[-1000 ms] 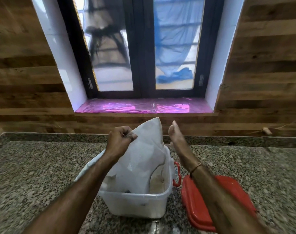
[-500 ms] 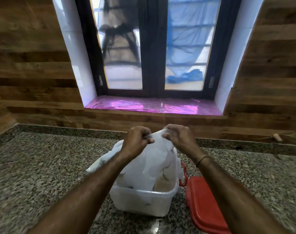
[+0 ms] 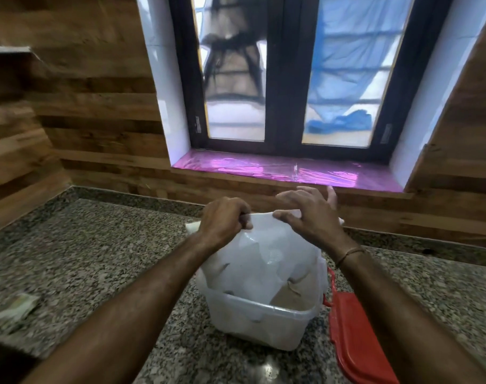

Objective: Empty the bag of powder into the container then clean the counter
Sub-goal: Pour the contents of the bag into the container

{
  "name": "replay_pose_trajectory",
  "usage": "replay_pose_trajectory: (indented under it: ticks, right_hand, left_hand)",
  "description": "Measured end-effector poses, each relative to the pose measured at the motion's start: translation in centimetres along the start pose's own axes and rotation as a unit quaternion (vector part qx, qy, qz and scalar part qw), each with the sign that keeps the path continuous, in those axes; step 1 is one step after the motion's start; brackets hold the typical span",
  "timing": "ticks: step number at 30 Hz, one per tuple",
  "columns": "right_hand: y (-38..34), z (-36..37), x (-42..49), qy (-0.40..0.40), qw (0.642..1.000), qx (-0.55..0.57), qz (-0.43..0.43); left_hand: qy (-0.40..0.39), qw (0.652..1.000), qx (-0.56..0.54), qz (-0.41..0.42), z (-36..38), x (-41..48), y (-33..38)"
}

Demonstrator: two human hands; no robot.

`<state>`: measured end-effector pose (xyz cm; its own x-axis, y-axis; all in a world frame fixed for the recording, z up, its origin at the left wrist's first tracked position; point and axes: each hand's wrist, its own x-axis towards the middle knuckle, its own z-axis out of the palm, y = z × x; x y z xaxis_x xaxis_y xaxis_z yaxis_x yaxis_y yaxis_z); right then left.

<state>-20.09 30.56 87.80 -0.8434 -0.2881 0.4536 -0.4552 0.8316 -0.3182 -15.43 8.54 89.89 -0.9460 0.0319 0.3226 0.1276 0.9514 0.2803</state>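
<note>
Bag [image 3: 264, 259], thin crinkled translucent white plastic, hangs mouth-down in the container [image 3: 259, 321], its upturned end gripped by the curled left hand [image 3: 225, 220] and pinched by the right hand [image 3: 312, 220]. Shaken hard or drifting past the clear, boxy rim, it would likely puff fine tan powder [image 3: 287, 299] onto the speckled granite counter [image 3: 97, 245] or the flat red lid [image 3: 355, 328] alongside.

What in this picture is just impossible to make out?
1. Head view: how much powder is in the container; the bag hanging into it covers most of the inside.
2. Head view: the full shape of the red lid; the bottom edge cuts it off.
3. Head view: what the small object on the left of the counter is; it is too blurred.
</note>
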Motion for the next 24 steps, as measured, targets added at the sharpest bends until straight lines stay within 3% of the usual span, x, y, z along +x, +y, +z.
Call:
replay_pose_trajectory:
  ticks: [2, 8, 14, 17, 20, 24]
  right_hand:
    - [-1.5, 0.7, 0.5, -0.047, 0.999, 0.008, -0.002]
    - [-0.2, 0.2, 1.3, -0.035, 0.995, 0.072, 0.057]
    - [-4.2, 1.1, 1.9, -0.060, 0.992, 0.109, -0.014]
    - [-4.5, 1.2, 2.6, -0.055, 0.992, 0.112, 0.007]
    - [-4.2, 0.9, 3.2, -0.035, 0.991, 0.126, 0.032]
    - [-5.3, 1.0, 3.2, -0.016, 0.993, 0.110, 0.041]
  left_hand:
    - [0.003, 1.000, 0.002, 0.015, -0.7, 0.4, 0.7]
    - [0.010, 0.999, 0.009, -0.044, -2.6, 0.0, -2.9]
    - [0.050, 0.997, -0.039, -0.032, -2.4, -0.1, -1.6]
    - [0.096, 0.985, -0.135, -0.036, -2.0, -0.6, -2.4]
    - [0.136, 0.952, -0.251, -0.114, -1.0, -3.0, -3.6]
    - [0.085, 0.928, -0.326, -0.157, 1.8, -5.7, -1.5]
